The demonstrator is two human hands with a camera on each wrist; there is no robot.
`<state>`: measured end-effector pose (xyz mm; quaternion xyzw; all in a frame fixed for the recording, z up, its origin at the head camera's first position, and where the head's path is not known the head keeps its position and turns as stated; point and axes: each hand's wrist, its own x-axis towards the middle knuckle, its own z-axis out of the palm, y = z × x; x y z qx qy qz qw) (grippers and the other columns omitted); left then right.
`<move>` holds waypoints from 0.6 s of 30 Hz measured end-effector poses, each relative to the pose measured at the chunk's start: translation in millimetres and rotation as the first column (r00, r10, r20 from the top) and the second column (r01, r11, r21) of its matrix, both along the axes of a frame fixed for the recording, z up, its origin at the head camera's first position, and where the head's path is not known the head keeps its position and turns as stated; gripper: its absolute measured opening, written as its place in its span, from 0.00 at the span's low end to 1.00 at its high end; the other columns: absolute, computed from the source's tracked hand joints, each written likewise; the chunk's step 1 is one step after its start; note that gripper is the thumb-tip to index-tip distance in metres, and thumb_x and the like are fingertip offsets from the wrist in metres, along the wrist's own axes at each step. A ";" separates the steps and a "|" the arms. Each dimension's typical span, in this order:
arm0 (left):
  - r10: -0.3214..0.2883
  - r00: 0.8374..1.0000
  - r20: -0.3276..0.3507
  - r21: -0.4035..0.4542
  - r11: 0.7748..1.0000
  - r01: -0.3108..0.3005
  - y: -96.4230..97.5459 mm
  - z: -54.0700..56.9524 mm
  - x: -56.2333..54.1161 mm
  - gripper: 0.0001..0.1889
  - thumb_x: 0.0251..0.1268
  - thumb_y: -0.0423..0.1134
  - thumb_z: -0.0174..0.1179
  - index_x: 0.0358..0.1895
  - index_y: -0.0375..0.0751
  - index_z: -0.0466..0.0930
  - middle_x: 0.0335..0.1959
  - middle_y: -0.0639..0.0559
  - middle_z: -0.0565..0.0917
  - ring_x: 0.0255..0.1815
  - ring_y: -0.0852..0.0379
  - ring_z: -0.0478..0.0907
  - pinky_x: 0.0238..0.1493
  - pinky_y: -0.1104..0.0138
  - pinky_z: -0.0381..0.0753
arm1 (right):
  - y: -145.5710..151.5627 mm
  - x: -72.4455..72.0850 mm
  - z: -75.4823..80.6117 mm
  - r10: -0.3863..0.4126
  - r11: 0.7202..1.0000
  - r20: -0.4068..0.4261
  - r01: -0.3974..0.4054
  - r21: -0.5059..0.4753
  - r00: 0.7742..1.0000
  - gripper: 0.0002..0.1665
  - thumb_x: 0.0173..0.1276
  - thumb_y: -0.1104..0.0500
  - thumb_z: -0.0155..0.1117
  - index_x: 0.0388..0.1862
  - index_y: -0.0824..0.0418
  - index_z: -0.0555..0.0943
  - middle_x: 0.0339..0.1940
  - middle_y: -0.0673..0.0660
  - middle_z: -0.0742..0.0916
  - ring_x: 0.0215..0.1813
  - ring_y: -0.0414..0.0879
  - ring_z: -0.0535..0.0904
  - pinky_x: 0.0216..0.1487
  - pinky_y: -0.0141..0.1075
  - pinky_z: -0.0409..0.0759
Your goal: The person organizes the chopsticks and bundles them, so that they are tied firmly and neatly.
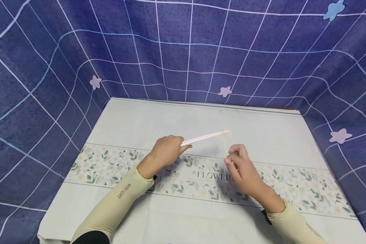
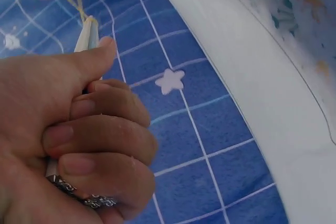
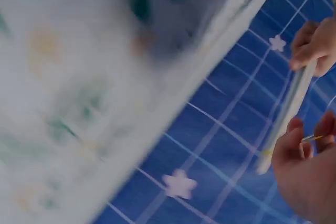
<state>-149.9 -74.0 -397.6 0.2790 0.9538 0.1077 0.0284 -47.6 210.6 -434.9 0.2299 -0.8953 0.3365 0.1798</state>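
Note:
My left hand (image 1: 167, 149) grips a bundle of pale chopsticks (image 1: 205, 137), its fingers curled round them in the left wrist view. Silver patterned ends (image 2: 100, 201) stick out below the little finger. Near the far tip a yellow rubber band (image 1: 225, 145) loops round the chopsticks and is stretched down toward me. My right hand (image 1: 244, 173) pinches the pulled end of the band between thumb and fingers, apart from the chopsticks. How many chopsticks there are, I cannot tell. Both hands are held above the table.
A white table cover (image 1: 146, 118) with a flowered band (image 1: 109, 166) and lettering lies beneath the hands. Behind and at the sides hangs a blue curtain (image 1: 177, 54) with grid lines and stars.

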 end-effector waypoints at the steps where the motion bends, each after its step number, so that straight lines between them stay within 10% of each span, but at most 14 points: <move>1: -0.003 1.000 0.019 0.014 1.000 0.002 -0.6 0.2 0.0 0.21 0.80 0.60 0.56 0.33 0.48 0.81 0.20 0.56 0.77 0.19 0.58 0.71 0.24 0.62 0.73 | 3.4 0.1 -2.1 -0.004 0.996 0.107 0.014 -0.088 0.994 0.16 0.84 0.62 0.53 0.31 0.56 0.77 0.49 0.57 0.75 0.40 0.37 0.71 0.40 0.32 0.75; 3: -0.035 0.998 0.049 0.037 0.999 0.033 -1.8 0.8 1.2 0.21 0.80 0.60 0.55 0.31 0.50 0.79 0.19 0.58 0.74 0.19 0.59 0.69 0.24 0.64 0.71 | 10.0 -1.0 -3.5 0.024 0.961 0.333 0.070 -0.266 0.943 0.16 0.85 0.63 0.48 0.33 0.59 0.74 0.43 0.56 0.76 0.35 0.37 0.71 0.33 0.30 0.72; 8: -0.171 0.978 0.120 0.080 0.983 0.162 -8.0 1.2 10.7 0.21 0.79 0.61 0.57 0.29 0.52 0.76 0.18 0.61 0.70 0.19 0.62 0.66 0.25 0.66 0.69 | 25.9 -11.7 5.4 0.153 0.821 0.693 0.300 -0.486 0.704 0.16 0.86 0.59 0.40 0.37 0.65 0.68 0.19 0.51 0.77 0.18 0.38 0.66 0.18 0.30 0.61; 11: -0.219 0.965 0.146 0.059 0.975 0.213 -13.4 -4.6 18.9 0.20 0.79 0.60 0.58 0.29 0.52 0.77 0.19 0.61 0.71 0.19 0.63 0.67 0.27 0.66 0.69 | 30.8 -17.3 14.4 0.185 0.840 0.751 0.294 -0.455 0.634 0.16 0.86 0.58 0.40 0.36 0.63 0.68 0.15 0.49 0.75 0.16 0.38 0.62 0.17 0.31 0.58; 14: -0.260 0.961 0.099 0.029 0.966 0.258 -11.3 -14.5 27.6 0.19 0.78 0.59 0.58 0.30 0.51 0.79 0.20 0.60 0.76 0.20 0.63 0.70 0.27 0.65 0.72 | 29.0 -18.6 22.4 0.148 0.891 0.750 0.242 -0.384 0.645 0.17 0.87 0.59 0.40 0.37 0.66 0.70 0.15 0.55 0.76 0.14 0.38 0.59 0.16 0.31 0.58; 18: -0.248 0.969 -0.015 -0.006 0.969 0.248 -0.2 -19.7 34.9 0.20 0.78 0.57 0.59 0.32 0.47 0.83 0.23 0.55 0.84 0.22 0.58 0.77 0.26 0.61 0.77 | 12.9 -11.8 29.6 -0.064 0.959 0.623 0.221 -0.178 0.780 0.20 0.88 0.57 0.45 0.39 0.68 0.77 0.45 0.68 0.83 0.16 0.37 0.73 0.25 0.33 0.71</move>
